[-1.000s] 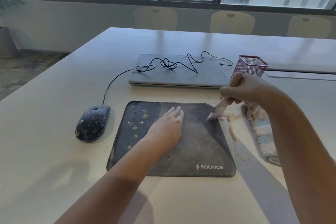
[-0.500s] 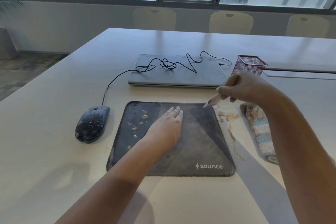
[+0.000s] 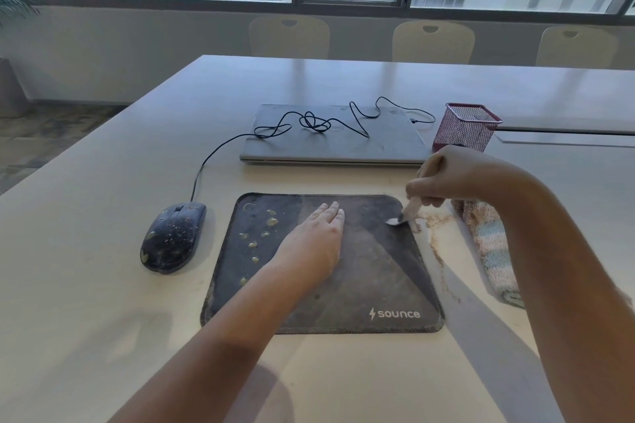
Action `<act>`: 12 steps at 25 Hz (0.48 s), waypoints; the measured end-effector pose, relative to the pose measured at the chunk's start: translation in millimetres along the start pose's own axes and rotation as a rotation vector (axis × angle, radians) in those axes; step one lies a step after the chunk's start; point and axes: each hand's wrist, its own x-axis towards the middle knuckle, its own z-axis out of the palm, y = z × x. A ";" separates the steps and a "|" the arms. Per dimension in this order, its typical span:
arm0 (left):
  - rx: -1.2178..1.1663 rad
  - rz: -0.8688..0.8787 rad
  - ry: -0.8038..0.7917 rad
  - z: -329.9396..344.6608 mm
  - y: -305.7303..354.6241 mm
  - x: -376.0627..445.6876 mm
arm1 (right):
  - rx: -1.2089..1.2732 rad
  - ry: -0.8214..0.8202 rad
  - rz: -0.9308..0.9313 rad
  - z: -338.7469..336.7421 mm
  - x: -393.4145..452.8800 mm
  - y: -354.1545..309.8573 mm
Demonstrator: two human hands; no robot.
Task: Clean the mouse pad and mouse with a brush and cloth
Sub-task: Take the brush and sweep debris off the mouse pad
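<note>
A dark mouse pad (image 3: 371,278) lies on the table in front of me, with pale blobs on its left part. My left hand (image 3: 314,237) presses flat on its middle, fingers straight. My right hand (image 3: 446,177) grips a small brush (image 3: 407,213) whose bristles touch the pad's upper right edge. Brown crumbs (image 3: 434,233) lie on the table just right of the pad. A dirty dark wired mouse (image 3: 173,237) sits left of the pad. A striped fluffy cloth (image 3: 489,244) lies to the right, partly under my right forearm.
A closed grey laptop (image 3: 378,144) lies beyond the pad with the mouse cable (image 3: 309,122) coiled on it. A red mesh pen holder (image 3: 464,127) stands at its right. Chairs line the table's far side below the windows.
My right hand swept the brush back over the pad's upper right corner and down again to its right edge. The left hand stayed pressed on the pad.
</note>
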 end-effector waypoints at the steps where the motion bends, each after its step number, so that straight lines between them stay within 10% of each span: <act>1: 0.004 0.001 -0.001 0.1 0.1 0.2 | -0.017 0.003 0.018 -2.4 0.1 1.1; 12: 0.001 0.004 0.001 0.3 -0.3 -0.6 | -0.071 0.094 -0.010 -1.9 1.4 -1.4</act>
